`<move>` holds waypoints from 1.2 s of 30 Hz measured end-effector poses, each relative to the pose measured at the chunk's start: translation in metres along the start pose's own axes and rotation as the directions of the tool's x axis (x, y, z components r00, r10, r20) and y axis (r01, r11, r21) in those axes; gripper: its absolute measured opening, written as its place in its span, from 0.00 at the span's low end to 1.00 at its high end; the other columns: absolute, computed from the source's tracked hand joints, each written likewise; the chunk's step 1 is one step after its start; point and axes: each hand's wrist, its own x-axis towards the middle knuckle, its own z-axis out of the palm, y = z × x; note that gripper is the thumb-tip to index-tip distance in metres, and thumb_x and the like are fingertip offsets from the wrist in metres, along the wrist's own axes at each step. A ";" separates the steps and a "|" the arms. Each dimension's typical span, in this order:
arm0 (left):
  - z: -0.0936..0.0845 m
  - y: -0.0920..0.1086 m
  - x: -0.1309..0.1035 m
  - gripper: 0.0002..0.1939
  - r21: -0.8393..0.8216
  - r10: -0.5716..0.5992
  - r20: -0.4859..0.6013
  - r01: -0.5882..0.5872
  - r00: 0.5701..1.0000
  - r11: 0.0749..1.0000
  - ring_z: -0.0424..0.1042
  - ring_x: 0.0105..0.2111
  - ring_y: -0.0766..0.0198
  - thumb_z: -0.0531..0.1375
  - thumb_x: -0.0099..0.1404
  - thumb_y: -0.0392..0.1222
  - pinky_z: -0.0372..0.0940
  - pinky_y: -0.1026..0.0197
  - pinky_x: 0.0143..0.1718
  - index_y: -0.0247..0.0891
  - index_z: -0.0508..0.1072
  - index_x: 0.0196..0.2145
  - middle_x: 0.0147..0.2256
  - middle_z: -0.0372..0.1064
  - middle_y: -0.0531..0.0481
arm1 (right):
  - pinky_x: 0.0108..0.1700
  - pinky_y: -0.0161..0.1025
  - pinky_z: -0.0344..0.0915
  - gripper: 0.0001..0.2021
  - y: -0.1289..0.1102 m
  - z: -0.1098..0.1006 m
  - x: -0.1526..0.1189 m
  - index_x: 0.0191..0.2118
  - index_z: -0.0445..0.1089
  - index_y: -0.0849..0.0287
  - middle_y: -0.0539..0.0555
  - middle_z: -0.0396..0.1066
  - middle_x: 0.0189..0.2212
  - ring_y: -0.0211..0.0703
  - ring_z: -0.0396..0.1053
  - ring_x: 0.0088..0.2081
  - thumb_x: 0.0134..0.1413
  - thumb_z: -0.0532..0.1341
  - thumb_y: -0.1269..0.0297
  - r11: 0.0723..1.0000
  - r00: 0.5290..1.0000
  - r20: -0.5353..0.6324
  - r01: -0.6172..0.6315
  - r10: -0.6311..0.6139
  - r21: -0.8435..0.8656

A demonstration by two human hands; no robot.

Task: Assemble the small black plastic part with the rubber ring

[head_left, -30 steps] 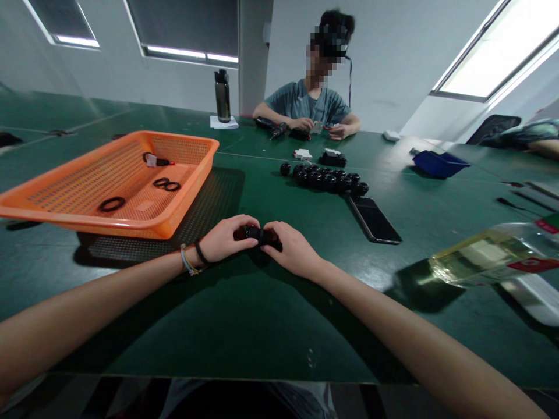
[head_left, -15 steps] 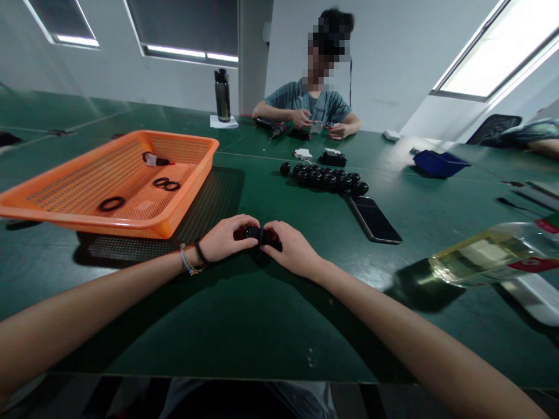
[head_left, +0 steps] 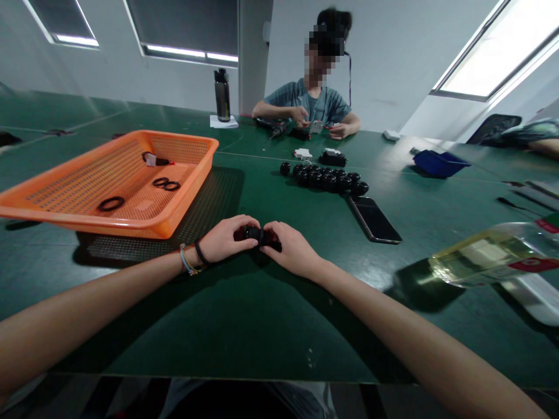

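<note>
Largely hidden, a black part (head_left: 253, 233) is gripped by the left hand (head_left: 225, 238) and right hand (head_left: 292, 247), just off mid-view toward seven o'clock; whether the tabletop (head_left: 253, 326) is touched cannot be told. Toward ten o'clock from the part, black rings (head_left: 166, 184) are held in an orange basket (head_left: 186, 203); at three, a bottle (head_left: 484, 250) is cut off.

Green table (head_left: 262, 331), orange basket (head_left: 152, 228), phone (head_left: 375, 220)

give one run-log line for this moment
left hand: gripping black piece | right hand: gripping black piece | orange basket: left of hands, black rings inside | phone: right of hands
</note>
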 end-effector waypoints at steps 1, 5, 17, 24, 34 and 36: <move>0.000 0.000 0.000 0.15 0.001 -0.003 0.001 0.003 1.000 1.000 0.65 0.31 0.64 0.56 0.55 0.45 0.60 0.64 0.31 0.35 0.67 0.38 0.34 0.66 0.50 | 0.36 0.38 0.61 0.12 0.000 0.000 0.000 0.40 0.62 0.63 0.53 0.65 0.32 0.39 0.62 0.33 0.47 0.59 0.67 1.000 1.000 0.002 -0.002 0.002 0.001; 0.000 0.001 0.000 0.15 0.004 -0.011 0.004 0.011 1.000 1.000 0.65 0.30 0.65 0.55 0.55 0.45 0.60 0.64 0.31 0.35 0.67 0.38 0.34 0.66 0.49 | 0.36 0.38 0.61 0.12 -0.001 -0.001 0.000 0.40 0.62 0.62 0.53 0.65 0.32 0.39 0.62 0.33 0.47 0.59 0.67 1.000 1.000 0.010 -0.009 0.009 0.002; -0.001 0.001 0.000 0.15 0.026 -0.007 0.002 0.007 1.000 1.000 0.66 0.32 0.63 0.55 0.55 0.46 0.61 0.63 0.32 0.35 0.67 0.38 0.35 0.67 0.49 | 0.35 0.37 0.60 0.10 -0.001 -0.001 0.000 0.38 0.62 0.61 0.52 0.64 0.30 0.39 0.61 0.32 0.49 0.58 0.66 1.000 1.000 0.017 -0.003 0.003 -0.017; 0.000 0.000 0.000 0.15 0.037 -0.008 0.005 0.008 1.000 0.999 0.66 0.32 0.63 0.55 0.55 0.46 0.61 0.63 0.33 0.35 0.67 0.38 0.35 0.66 0.49 | 0.35 0.37 0.59 0.10 0.000 0.000 0.001 0.38 0.62 0.61 0.52 0.64 0.30 0.39 0.61 0.33 0.49 0.58 0.66 1.000 1.000 0.015 -0.002 0.003 -0.023; 0.000 0.000 0.000 0.15 0.033 0.000 0.003 0.000 1.000 0.999 0.66 0.33 0.63 0.54 0.56 0.46 0.61 0.62 0.33 0.34 0.67 0.38 0.35 0.66 0.49 | 0.35 0.37 0.59 0.09 0.000 0.000 0.001 0.38 0.62 0.61 0.52 0.64 0.30 0.38 0.61 0.32 0.49 0.58 0.65 1.000 1.000 0.013 -0.005 0.005 -0.022; -0.001 0.001 0.000 0.15 0.039 -0.001 0.005 0.001 1.000 0.999 0.66 0.33 0.63 0.54 0.56 0.46 0.61 0.62 0.33 0.34 0.67 0.39 0.35 0.66 0.49 | 0.34 0.37 0.59 0.09 0.000 0.000 0.001 0.38 0.62 0.61 0.52 0.64 0.30 0.38 0.61 0.32 0.49 0.58 0.65 1.000 1.000 0.013 -0.005 0.005 -0.022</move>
